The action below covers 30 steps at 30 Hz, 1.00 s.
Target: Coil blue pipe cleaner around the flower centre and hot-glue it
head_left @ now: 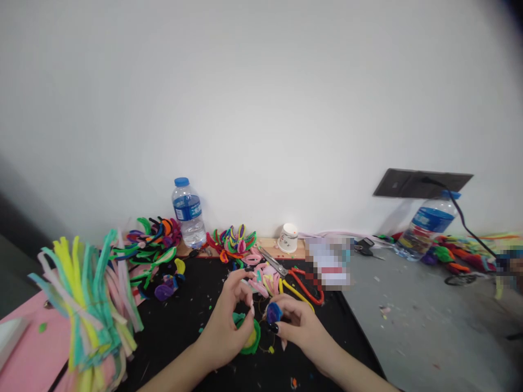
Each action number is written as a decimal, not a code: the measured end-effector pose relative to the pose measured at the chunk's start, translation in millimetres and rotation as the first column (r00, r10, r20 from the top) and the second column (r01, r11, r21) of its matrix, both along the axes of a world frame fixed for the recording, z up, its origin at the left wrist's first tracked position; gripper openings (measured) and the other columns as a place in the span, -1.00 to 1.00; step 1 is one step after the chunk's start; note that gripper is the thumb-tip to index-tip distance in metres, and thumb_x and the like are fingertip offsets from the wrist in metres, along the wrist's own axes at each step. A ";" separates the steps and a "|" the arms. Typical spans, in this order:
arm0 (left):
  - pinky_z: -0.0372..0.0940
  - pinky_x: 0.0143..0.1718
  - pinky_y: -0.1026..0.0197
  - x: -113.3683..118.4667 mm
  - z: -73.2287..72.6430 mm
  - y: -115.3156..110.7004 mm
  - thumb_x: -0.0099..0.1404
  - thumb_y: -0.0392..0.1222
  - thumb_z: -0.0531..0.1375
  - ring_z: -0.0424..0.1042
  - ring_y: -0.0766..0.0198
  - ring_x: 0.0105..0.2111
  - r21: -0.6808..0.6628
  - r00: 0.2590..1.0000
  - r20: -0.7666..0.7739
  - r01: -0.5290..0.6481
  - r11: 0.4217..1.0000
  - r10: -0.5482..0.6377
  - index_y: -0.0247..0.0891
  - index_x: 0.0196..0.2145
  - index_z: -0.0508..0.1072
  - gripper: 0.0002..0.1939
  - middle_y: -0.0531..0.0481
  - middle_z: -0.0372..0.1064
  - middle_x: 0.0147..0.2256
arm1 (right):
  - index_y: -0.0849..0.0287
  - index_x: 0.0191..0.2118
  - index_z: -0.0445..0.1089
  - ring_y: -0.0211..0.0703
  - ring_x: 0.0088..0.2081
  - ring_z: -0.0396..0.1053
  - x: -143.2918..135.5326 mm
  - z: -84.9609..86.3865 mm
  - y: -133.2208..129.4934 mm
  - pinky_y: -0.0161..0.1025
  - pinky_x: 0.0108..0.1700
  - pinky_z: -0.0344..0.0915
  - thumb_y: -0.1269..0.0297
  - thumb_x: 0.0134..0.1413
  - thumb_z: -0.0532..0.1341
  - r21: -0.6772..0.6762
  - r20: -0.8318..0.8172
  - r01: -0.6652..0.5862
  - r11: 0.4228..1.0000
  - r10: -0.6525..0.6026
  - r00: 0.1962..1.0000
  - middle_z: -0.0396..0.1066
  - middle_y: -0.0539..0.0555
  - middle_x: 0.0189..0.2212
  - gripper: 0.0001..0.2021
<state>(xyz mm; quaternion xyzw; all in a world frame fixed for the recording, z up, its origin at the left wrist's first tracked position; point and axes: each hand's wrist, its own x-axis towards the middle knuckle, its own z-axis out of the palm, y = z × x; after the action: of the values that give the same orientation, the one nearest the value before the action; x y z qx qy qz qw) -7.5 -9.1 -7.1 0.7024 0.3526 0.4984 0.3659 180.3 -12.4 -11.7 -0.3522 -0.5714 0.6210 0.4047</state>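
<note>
My right hand pinches a small blue and purple fuzzy pipe-cleaner piece between thumb and fingers. Close by on the left, my left hand is closed in a pinch; what its fingertips hold, if anything, is too small to make out. A green and yellow fuzzy coil shows beside and partly behind my left thumb. Thin brownish wire loops appear between the hands. Just beyond lie pink and pastel pipe-cleaner pieces and scissors with red and yellow handles, all on a black mat.
Bundled pastel pipe cleaners fill the left. A water bottle, colourful fuzzy pieces and a paper cup stand along the wall. Keys and a tilted bottle sit on the grey table at right.
</note>
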 end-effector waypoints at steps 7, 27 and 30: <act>0.23 -0.23 0.15 0.2 -3.5 0.0 0.17 -0.50 0.02 0.24 0.35 -0.36 -0.023 0.995 0.091 0.042 0.999 -0.040 -0.04 0.10 -0.12 -0.37 -0.01 0.17 -0.17 | 0.28 -0.38 0.45 -0.24 -0.37 0.26 -0.3 0.4 -0.5 -0.44 -0.58 0.28 0.11 -0.18 0.35 -0.003 0.024 -0.002 1.000 0.003 1.000 0.18 0.09 -0.29 -0.69; 0.20 -0.39 0.29 0.8 3.3 6.5 0.23 -0.36 0.08 0.24 0.41 -0.43 -0.208 0.936 0.351 0.042 0.977 0.034 -0.02 0.04 0.01 -0.51 0.03 0.11 -0.18 | 0.28 -0.36 0.45 -0.25 -0.36 0.26 0.7 -2.2 -0.5 -0.45 -0.59 0.28 0.17 -0.15 0.34 -0.020 0.019 -0.011 1.000 0.011 1.000 0.16 0.09 -0.25 -0.73; 0.19 -0.45 0.31 0.1 5.6 10.4 0.24 -0.28 0.08 0.22 0.43 -0.49 -0.319 0.903 0.425 0.080 0.944 0.067 -0.05 0.04 0.02 -0.55 0.05 0.14 -0.22 | 0.28 -0.37 0.44 -0.25 -0.36 0.26 1.4 -3.0 0.1 -0.45 -0.59 0.29 0.17 -0.15 0.34 -0.027 0.009 -0.016 1.000 0.017 1.000 0.16 0.09 -0.25 -0.74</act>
<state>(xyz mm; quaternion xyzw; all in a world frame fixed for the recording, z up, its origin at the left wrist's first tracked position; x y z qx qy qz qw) -7.4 1.3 -1.5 0.5052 0.3390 0.5737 0.5483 181.7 -12.3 -14.7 -0.3556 -0.5677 0.6304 0.3922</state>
